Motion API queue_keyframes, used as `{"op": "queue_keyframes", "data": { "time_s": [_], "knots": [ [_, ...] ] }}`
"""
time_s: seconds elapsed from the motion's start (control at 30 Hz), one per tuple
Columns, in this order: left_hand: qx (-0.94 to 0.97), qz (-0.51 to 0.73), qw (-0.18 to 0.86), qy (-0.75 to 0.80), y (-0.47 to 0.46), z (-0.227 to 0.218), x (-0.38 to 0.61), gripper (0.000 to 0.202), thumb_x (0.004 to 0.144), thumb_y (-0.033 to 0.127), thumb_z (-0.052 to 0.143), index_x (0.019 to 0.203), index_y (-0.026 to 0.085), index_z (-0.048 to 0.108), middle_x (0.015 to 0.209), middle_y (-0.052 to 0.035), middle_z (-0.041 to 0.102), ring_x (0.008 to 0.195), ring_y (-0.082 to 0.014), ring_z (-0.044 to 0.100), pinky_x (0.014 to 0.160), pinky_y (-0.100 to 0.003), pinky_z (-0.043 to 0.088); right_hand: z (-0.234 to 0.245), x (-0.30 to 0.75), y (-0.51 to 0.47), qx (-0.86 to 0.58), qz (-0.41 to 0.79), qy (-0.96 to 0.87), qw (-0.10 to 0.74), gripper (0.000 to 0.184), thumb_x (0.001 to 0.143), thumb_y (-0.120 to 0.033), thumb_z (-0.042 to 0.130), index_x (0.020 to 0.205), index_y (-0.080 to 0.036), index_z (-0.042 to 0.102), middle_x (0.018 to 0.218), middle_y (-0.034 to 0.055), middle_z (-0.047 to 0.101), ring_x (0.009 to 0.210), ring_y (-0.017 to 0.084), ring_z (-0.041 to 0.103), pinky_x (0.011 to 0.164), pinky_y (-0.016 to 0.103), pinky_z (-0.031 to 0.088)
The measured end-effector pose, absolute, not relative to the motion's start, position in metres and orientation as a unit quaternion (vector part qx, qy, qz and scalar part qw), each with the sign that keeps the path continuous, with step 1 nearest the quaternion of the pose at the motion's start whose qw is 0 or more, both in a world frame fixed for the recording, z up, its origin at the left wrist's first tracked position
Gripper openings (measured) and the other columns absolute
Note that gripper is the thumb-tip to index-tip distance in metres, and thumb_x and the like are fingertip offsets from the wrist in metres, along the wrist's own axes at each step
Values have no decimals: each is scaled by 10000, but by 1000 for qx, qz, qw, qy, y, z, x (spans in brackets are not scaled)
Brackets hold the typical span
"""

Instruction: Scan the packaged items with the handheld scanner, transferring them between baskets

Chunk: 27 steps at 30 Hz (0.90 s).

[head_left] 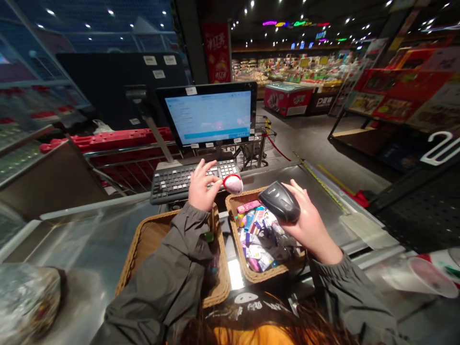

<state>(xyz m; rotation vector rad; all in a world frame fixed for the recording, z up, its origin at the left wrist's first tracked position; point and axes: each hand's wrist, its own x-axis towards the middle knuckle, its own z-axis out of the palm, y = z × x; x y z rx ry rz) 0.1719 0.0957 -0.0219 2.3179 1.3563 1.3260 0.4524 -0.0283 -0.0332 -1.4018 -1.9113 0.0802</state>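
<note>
Spotlit ceiling [323, 13], grey floor [305, 134], red freezer [288, 99], probably produce stands [298, 71]

The left arm [161, 278] reaches forward from the lower left, its dark sleeve bunched near the wrist. The left hand [201, 191] pinches with thumb and index finger, the other fingers [206, 166] raised and slightly spread. The right arm [352, 292] angles in from the lower right, cuff gathered below a bare wrist [328, 249]; the right hand [309, 220] curls in a grip.
</note>
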Motion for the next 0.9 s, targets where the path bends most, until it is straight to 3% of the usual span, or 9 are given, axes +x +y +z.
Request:
{"op": "queue_keyframes", "data": {
  "time_s": [0.27,0.7,0.9],
  "knots": [
    [719,499,85,477,95,-8,134,180,829,293,587,685,199,638,1369,-83,620,1446,-286,375,1199,-507,302,-22,412,-32,-478,-4,-813,334,484,776,-258,600,1251,-167,569,1467,190,476,1475,428,251,1132,732,214],
    [717,435,50,542,55,10,117,208,853,263,551,655,203,575,1466,-34,533,1499,-311,255,1168,-687,196,-16,379,-44,-457,14,-839,295,465,772,-239,588,1228,-143,598,1482,207,454,1481,435,225,1126,745,217],
    [716,427,48,549,49,7,106,194,866,258,535,686,204,582,1470,-43,527,1499,-308,256,1152,-710,183,-15,371,-48,-444,16,-848,290,495,767,-235,600,1249,-122,596,1449,219,485,1470,444,245,1120,761,209]
  ]
}}
